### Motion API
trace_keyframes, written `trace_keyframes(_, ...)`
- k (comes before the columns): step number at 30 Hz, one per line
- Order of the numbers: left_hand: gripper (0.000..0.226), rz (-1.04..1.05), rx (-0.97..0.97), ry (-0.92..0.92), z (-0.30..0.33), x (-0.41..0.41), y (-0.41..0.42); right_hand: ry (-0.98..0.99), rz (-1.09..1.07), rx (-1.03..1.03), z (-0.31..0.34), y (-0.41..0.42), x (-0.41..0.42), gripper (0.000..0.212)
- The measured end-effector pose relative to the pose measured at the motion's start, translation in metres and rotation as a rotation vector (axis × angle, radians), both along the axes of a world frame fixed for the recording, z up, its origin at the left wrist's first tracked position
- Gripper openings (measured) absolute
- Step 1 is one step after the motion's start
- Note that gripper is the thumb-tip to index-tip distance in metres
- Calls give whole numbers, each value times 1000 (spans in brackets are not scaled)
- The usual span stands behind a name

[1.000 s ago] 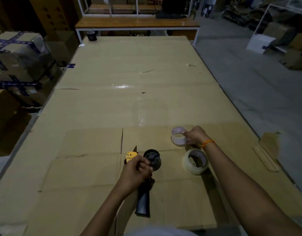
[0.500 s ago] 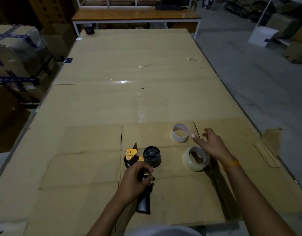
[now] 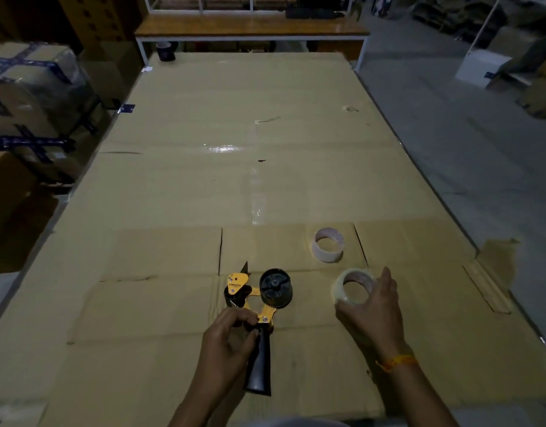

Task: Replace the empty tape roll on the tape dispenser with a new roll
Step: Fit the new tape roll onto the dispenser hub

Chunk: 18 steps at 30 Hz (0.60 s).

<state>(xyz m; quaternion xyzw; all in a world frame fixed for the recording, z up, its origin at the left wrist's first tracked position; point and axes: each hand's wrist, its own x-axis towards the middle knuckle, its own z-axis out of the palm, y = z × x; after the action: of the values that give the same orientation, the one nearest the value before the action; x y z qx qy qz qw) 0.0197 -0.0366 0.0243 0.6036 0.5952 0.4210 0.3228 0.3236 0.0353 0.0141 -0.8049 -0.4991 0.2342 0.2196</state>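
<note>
A yellow and black tape dispenser (image 3: 258,298) lies flat on the cardboard-covered table (image 3: 234,180), its black spool hub bare and pointing up. My left hand (image 3: 227,339) grips it where the yellow frame meets the black handle. A new roll of clear tape (image 3: 352,286) lies flat to the right of the hub, and my right hand (image 3: 373,312) curls around its near and right side, thumb and fingers touching it. The empty core (image 3: 328,245), a thin whitish ring, lies farther back on the cardboard, apart from both hands.
The table's right edge (image 3: 450,217) drops to a concrete floor. Wrapped boxes (image 3: 25,97) stack up at the left. A dark tape roll (image 3: 166,51) sits at the far left corner, before a wooden bench (image 3: 250,29). A loose cardboard strip (image 3: 486,286) lies at the right.
My right hand set the empty core down on the cardboard, let go, and came back toward me onto the new clear roll. My left hand stayed on the dispenser.
</note>
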Motion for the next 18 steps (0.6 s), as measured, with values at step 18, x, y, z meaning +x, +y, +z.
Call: trace_keyframes(18, 27, 99, -254, -88, -18, -4, -26, 292, 488, 73, 44, 16, -99, 147)
